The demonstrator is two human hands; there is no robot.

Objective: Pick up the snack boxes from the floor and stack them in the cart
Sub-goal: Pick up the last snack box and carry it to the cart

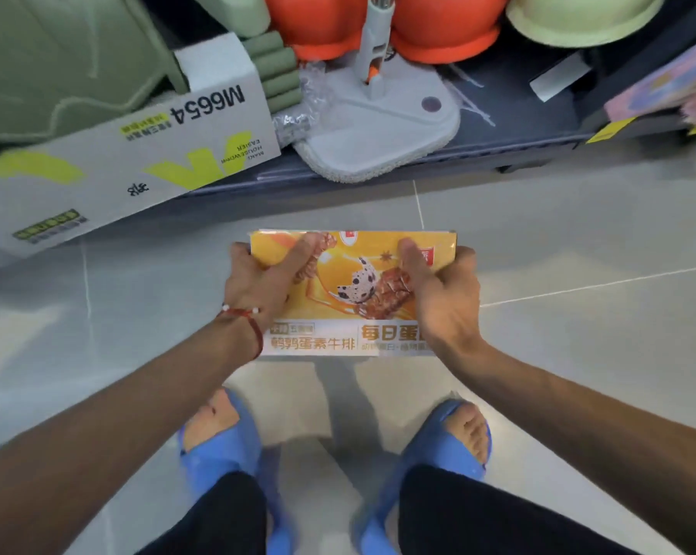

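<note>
Blue slippers (218, 446) are standing on the floor (578, 254); left hand (258, 282) and right hand (442, 298) are clamping their grip round the snack box (354, 290).

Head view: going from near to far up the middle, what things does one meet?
Blue rubber slippers, yellow cardboard snack box, dark shelf ledge, grey flat mop head, orange round plastic tubs.

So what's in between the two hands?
The yellow snack box: the left hand grips one end and the right hand grips the other, thumbs on top, as the head view shows.
</note>
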